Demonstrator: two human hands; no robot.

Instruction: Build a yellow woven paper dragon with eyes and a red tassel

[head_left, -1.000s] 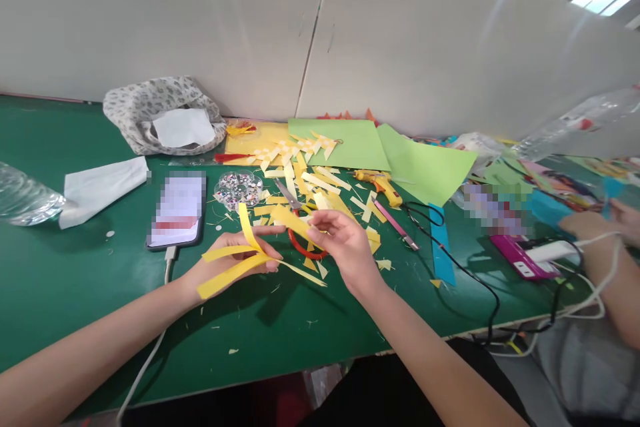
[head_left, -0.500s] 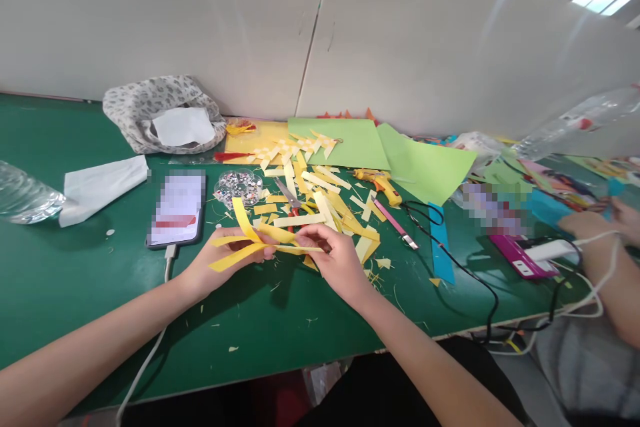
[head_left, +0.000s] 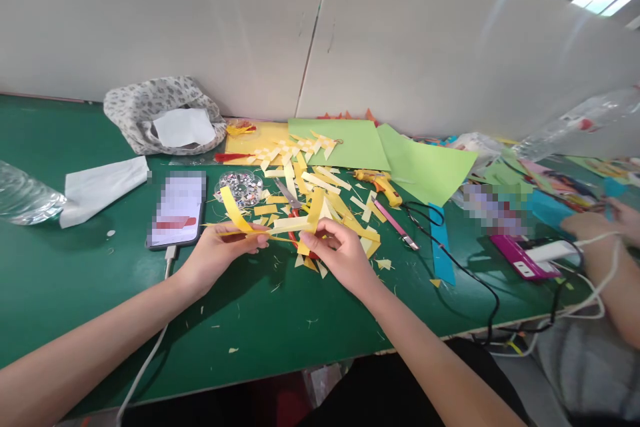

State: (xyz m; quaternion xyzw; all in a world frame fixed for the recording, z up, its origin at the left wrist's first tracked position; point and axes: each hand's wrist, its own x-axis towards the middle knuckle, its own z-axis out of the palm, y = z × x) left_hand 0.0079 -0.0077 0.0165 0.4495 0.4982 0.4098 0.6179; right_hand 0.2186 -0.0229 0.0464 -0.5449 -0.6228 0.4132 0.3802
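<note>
My left hand [head_left: 225,252] is closed, pinching yellow paper strips [head_left: 235,209] between thumb and fingers; one strip curls up above it. To the right, my right hand [head_left: 341,255] grips the other end of the strips, where one yellow strip stands up over the fingers. The strips stretch between both hands above the green table [head_left: 260,340]. Under and behind them lie scissors [head_left: 287,193] with red handles, partly hidden, among many yellow and cream paper scraps [head_left: 345,203]. A woven yellow-and-cream paper piece [head_left: 295,147] with a red tassel lies behind.
On the left are a phone [head_left: 176,207] on a white cable, a tissue [head_left: 105,187] and a patterned cloth bag [head_left: 165,113]. A glue gun [head_left: 379,185], pink cutter [head_left: 397,225], blue strip [head_left: 441,247] and power strip [head_left: 523,259] lie right, near another person's arm [head_left: 595,257].
My right hand has turned and shifted slightly right, with a yellow strip now upright at its fingers. The strips fanned over my left hand have swung, leaving one curl raised.
</note>
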